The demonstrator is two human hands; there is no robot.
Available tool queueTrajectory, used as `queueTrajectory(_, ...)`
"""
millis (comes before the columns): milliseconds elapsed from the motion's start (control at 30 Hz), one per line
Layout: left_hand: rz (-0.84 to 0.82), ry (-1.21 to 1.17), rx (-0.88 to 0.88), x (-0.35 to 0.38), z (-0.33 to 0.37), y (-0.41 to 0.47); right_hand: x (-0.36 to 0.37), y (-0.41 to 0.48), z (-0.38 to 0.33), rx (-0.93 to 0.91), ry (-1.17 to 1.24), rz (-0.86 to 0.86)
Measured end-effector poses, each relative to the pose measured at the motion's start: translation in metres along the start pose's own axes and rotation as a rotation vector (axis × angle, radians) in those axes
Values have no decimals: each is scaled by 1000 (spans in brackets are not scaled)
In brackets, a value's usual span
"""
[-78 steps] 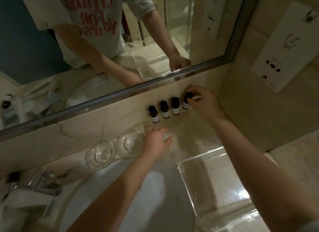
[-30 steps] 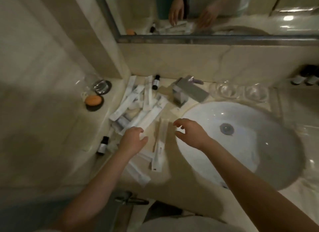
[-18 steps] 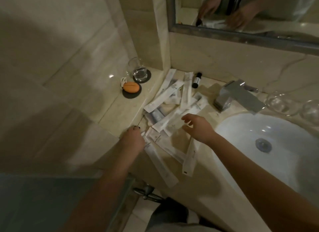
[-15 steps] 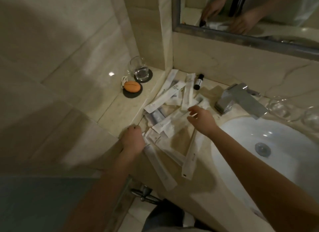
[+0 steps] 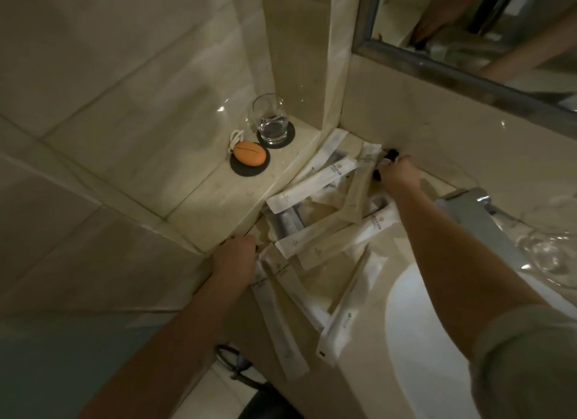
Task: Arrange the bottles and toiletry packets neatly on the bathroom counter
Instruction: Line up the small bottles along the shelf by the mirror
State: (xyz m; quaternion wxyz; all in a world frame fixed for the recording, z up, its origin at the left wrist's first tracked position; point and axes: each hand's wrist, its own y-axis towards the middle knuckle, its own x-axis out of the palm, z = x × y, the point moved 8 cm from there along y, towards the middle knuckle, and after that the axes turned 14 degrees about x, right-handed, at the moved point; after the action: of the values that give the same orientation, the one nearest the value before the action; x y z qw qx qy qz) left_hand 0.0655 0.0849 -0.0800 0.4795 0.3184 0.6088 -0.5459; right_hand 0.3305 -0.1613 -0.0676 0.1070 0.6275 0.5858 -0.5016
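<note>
A heap of white toiletry packets (image 5: pixel 315 188) lies crisscrossed on the marble counter (image 5: pixel 215 212), left of the sink. My right hand (image 5: pixel 400 175) reaches to the back wall and closes around a small dark bottle (image 5: pixel 392 153); only its cap shows above my fingers. My left hand (image 5: pixel 234 258) rests knuckles-up at the near left edge of the heap, fingers curled down on the counter. What lies under it is hidden. One long packet (image 5: pixel 345 314) lies apart, near the front edge.
On the raised ledge to the left stand a drinking glass (image 5: pixel 271 122) on a dark coaster and an orange soap (image 5: pixel 249 154) on another. The faucet (image 5: pixel 477 222), clear glass dishes (image 5: pixel 551 258) and the white sink (image 5: pixel 421 340) lie to the right. The mirror (image 5: pixel 468 22) hangs above.
My view swung from the bottle row on the right to the left corner. My left hand settled at the heap's edge. My right hand crossed the packets to the dark bottle at the wall.
</note>
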Motion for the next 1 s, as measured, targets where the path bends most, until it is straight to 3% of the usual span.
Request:
queueTrajectory(367, 88, -34, -15, -4, 1, 6, 12, 15, -2, 29, 43, -19)
queueTrajectory(467, 179, -92, -13, -18, 3, 5, 4, 1, 2, 25, 174, -13)
queueTrajectory(567, 293, -158, 28, -39, 9, 2, -2, -26, 7, -14, 414, -141)
queueTrajectory(767, 417, -504, 85, -76, 35, -2, -19, -103, 23, -190, 673, -441)
queueTrajectory(1000, 374, -1031, 279, -106, 104, -26, -53, -185, 63, -244, 873, -681)
